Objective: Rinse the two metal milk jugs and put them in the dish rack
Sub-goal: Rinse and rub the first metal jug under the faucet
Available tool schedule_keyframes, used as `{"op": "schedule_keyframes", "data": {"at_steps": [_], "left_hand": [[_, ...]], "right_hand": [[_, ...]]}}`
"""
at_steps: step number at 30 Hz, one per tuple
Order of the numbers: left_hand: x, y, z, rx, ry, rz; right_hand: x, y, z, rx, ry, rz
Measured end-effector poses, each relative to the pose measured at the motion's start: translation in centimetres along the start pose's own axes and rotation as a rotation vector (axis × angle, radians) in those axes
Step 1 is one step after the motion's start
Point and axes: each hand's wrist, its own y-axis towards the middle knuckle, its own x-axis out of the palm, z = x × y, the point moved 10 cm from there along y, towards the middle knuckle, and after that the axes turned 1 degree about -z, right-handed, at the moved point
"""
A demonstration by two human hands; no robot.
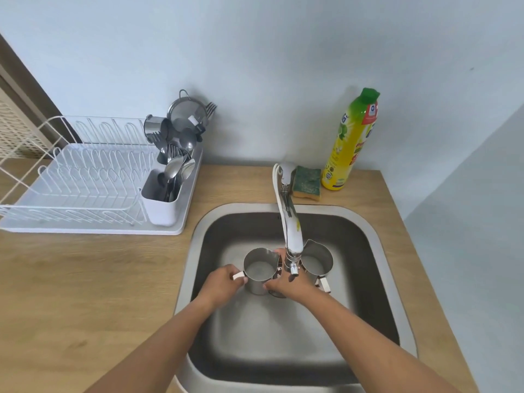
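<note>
Two metal milk jugs stand upright in the steel sink point(377, 251). The left jug point(259, 269) sits just left of the tap spout; my left hand point(224, 283) grips its handle. My right hand point(289, 283) wraps round that jug's right side, fingers reaching up between the two jugs. The right jug point(316, 260) stands behind my right hand, its handle pointing toward me, untouched. The white dish rack point(85, 177) sits on the counter at the left. No water stream is visible from the tap point(290, 222).
A cutlery holder point(163, 199) full of spoons, forks and a strainer stands at the rack's right end. A green sponge point(307, 182) and a yellow detergent bottle point(351, 143) stand behind the sink. Wooden counter surrounds the sink; a wall rises on the right.
</note>
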Motion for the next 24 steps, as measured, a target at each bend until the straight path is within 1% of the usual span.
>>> {"op": "schedule_keyframes", "data": {"at_steps": [4,8,13,17,20,21,22,24], "left_hand": [[0.8,-1.3,0.2,0.011,-0.198,-0.068],[1.2,-3.2,1.4,0.019,-0.393,-0.118],[1.0,-4.4,3.0,0.034,-0.539,-0.102],[0.9,-4.8,3.8,0.045,-0.598,-0.08],[1.0,-5.0,3.8,0.051,-0.634,-0.072],[1.1,-5.1,3.8,0.052,-0.647,-0.07],[1.1,-5.1,3.8,0.054,-0.655,-0.068],[1.1,-5.2,3.9,0.06,-0.659,-0.065]], "right_hand": [[0.1,-1.5,0.9,0.021,0.088,0.026],[-1.1,-2.9,1.2,0.005,0.038,0.058],[-2.8,-4.0,0.9,-0.04,0.028,0.051],[-4.0,-4.7,1.0,-0.05,0.038,-0.009],[-7.0,-5.4,-0.1,-0.033,0.022,-0.021],[-8.7,-5.6,-1.0,-0.045,0.01,0.026],[-10.6,-5.8,-2.1,-0.065,0.001,0.109],[-14.4,-6.0,-4.6,-0.121,0.002,0.328]]}}
